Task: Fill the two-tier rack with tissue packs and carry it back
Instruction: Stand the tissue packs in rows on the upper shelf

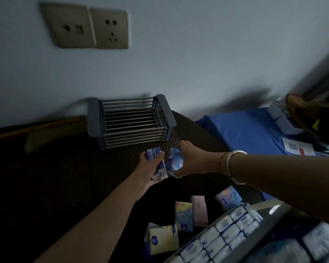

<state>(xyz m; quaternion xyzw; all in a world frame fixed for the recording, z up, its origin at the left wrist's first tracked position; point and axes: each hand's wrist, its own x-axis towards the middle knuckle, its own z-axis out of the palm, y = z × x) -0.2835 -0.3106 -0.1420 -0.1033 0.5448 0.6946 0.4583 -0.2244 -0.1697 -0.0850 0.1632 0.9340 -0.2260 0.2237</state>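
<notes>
At frame centre, my left hand grips a tissue pack and my right hand grips another pack, fingers curled round each. The rack stands just above them, against the wall.

No readable text, print on the tissue packs and the paper sheet too blurred

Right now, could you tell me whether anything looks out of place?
Yes: several loose tissue packs lie tilted and scattered near the tidy wrapped block of packs. The rack stands upright, empty.
</notes>
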